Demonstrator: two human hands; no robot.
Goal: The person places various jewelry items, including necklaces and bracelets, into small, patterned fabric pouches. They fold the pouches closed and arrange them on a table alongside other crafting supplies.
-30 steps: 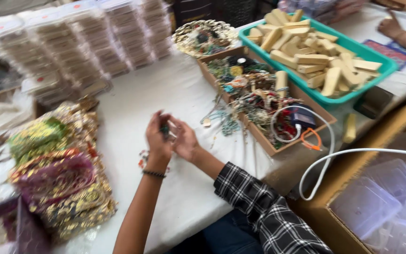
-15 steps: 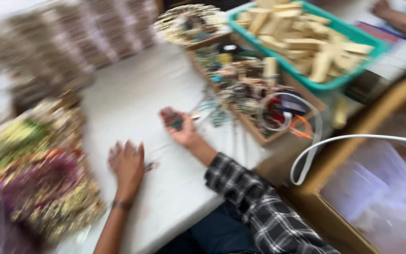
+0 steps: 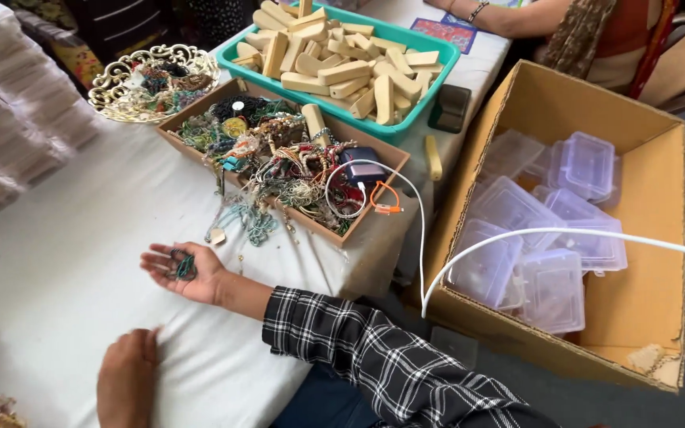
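My right hand (image 3: 185, 272) lies palm up on the white tablecloth (image 3: 65, 261), and a small dark green beaded piece (image 3: 183, 264) rests in the palm. A plaid sleeve covers that forearm. My left hand (image 3: 127, 379) lies palm down on the cloth near the front edge, with nothing in it. Just beyond my right hand stands a shallow cardboard tray (image 3: 374, 150) piled with tangled bead necklaces and chains, some spilling over its near edge.
A teal tray (image 3: 438, 49) holds wooden blocks. A gold filigree bowl (image 3: 109, 83) stands at the back left. An open cardboard box (image 3: 644, 277) of clear plastic boxes sits on the right, crossed by a white cable (image 3: 533, 232). Another person's arm (image 3: 517, 16) rests at the far edge.
My hands have come apart. The left one dropped flat onto the cloth; the right one turned palm up with the beaded piece. The view swung right onto the cardboard box.
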